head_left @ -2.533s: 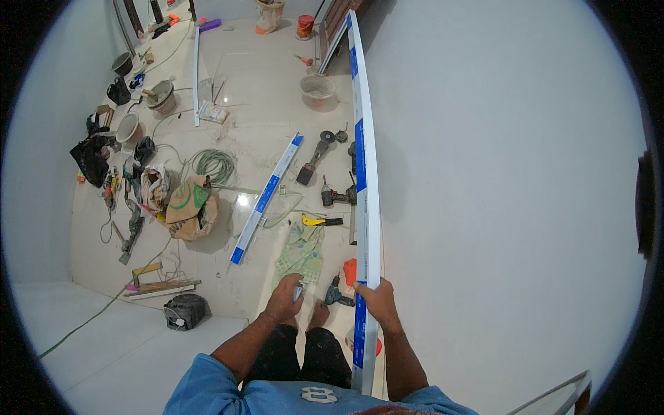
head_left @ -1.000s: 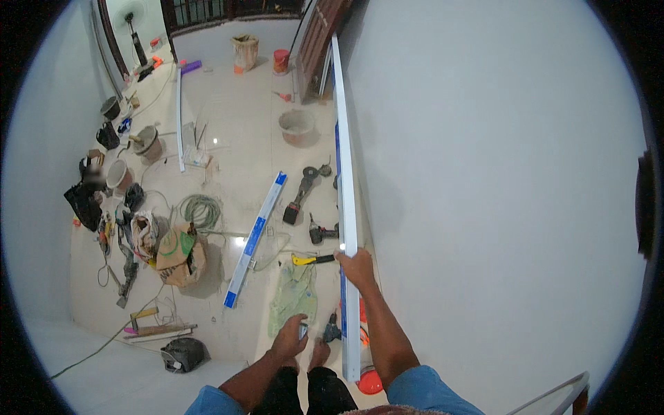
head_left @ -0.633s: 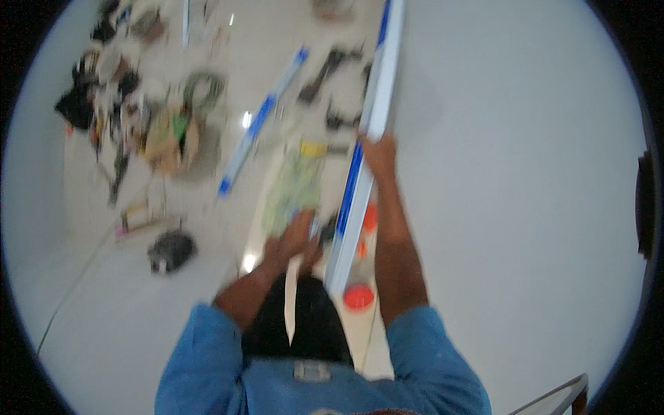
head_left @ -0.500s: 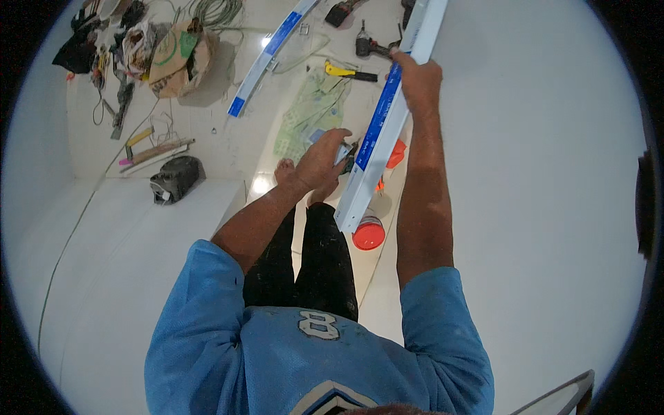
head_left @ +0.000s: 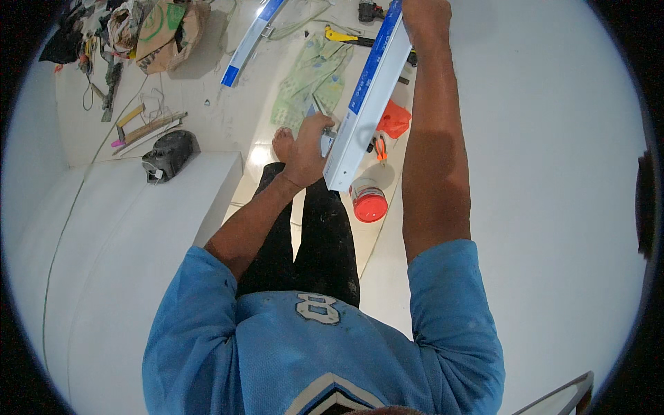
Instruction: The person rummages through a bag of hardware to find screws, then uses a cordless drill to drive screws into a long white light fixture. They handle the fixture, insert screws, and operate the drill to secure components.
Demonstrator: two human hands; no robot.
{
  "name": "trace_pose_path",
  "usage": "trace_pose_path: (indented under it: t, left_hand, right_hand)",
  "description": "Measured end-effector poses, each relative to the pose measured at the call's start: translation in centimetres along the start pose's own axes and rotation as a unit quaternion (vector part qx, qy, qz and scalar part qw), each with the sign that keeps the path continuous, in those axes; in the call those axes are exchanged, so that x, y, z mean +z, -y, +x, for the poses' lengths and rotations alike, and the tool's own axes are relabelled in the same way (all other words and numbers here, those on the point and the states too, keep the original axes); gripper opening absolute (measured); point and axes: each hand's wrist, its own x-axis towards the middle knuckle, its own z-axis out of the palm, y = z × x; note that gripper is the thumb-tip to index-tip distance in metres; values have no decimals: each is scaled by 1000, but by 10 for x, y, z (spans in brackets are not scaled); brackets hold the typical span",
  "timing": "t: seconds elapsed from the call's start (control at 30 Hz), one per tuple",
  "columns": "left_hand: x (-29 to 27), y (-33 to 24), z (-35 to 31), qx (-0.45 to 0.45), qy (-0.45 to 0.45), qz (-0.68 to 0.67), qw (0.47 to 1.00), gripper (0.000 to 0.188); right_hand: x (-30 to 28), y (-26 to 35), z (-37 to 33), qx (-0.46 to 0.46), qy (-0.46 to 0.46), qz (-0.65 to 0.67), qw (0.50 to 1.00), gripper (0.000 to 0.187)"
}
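Observation:
A long white rail (head_left: pixel 364 128) with a blue printed strip along one side slants from the top edge down toward my legs. My right hand (head_left: pixel 427 24) is closed round its upper part, near the top edge of the view. Beside the rail's lower end, my left hand (head_left: pixel 308 153) is closed on a small pale metal piece (head_left: pixel 326 142); its kind does not show clearly. A thin pointed tip (head_left: pixel 318 104) shows above that hand, and I cannot tell whether it belongs to the piece.
On the floor lie a green patterned cloth (head_left: pixel 304 86), a yellow-and-black tool (head_left: pixel 339 36), orange-handled pliers (head_left: pixel 380 149), a red bag (head_left: pixel 394 119) and a red-lidded tub (head_left: pixel 370 206). Another blue-striped rail (head_left: pixel 249 45) lies farther left. A dark bag (head_left: pixel 169 155) sits on the white ledge (head_left: pixel 200 173).
My right hand has moved up and away with the rail. The rail's lower end shifted slightly left and farther up, closer to my left hand. The floor scene has slid upward in view.

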Motion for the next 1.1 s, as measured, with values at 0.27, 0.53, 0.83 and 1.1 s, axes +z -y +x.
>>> trace_pose_path:
  t: [0.27,0.53,0.83,1.1]
  left_hand:
    - [-7,10,-24,41,-7,-11,999,79]
    - [-5,34,-29,116,27,-204,972,78]
    - [-4,44,-83,182,12,-195,964,93]
    - [-17,42,-133,197,-24,-225,954,107]
  right_hand:
    - [17,-10,-26,-7,-8,5,1000,56]
    - [14,-1,-38,-2,14,34,999,45]
    - [9,-38,-36,-98,-22,-151,983,65]
    - [23,-53,-87,-90,39,15,995,62]
